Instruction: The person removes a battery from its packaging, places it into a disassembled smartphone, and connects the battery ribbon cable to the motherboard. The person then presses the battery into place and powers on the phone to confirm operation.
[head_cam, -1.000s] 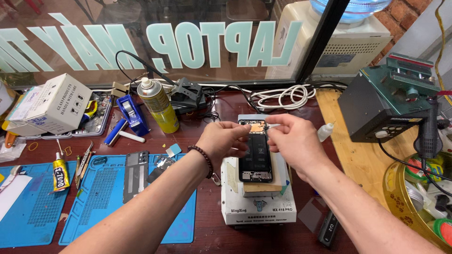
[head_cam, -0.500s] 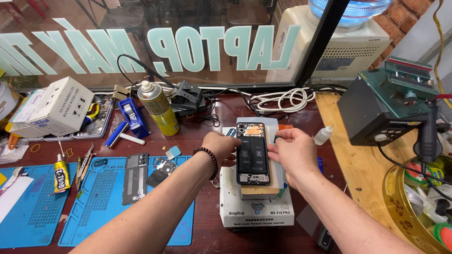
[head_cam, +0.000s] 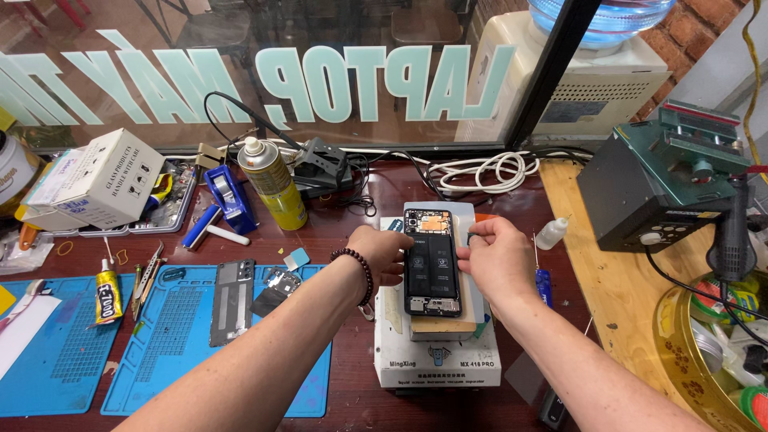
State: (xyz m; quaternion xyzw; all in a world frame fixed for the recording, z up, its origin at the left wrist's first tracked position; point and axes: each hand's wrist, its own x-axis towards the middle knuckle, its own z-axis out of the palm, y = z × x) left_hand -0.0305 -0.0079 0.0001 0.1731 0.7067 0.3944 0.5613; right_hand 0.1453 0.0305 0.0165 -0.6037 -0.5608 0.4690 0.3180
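Note:
An opened black phone [head_cam: 432, 262], its battery and board showing, lies face down on a tan block atop a white heating plate machine [head_cam: 436, 360]. My left hand [head_cam: 382, 254], with a dark bead bracelet on the wrist, grips the phone's left edge. My right hand [head_cam: 498, 260] presses on the phone's right edge, with the fingertips near the upper right side. Both hands steady the phone on the block.
Blue work mats [head_cam: 172, 344] at the left carry a grey phone back cover [head_cam: 233, 300], tweezers and a glue tube [head_cam: 107, 282]. A yellow spray can [head_cam: 274, 183], a white box [head_cam: 94, 178], white cables [head_cam: 484, 170], a small dropper bottle [head_cam: 551, 233] and a green-black machine [head_cam: 658, 189] surround the plate.
Both hands slid down from the phone's top end to its side edges. The view has tilted slightly, and the phone stays on the block.

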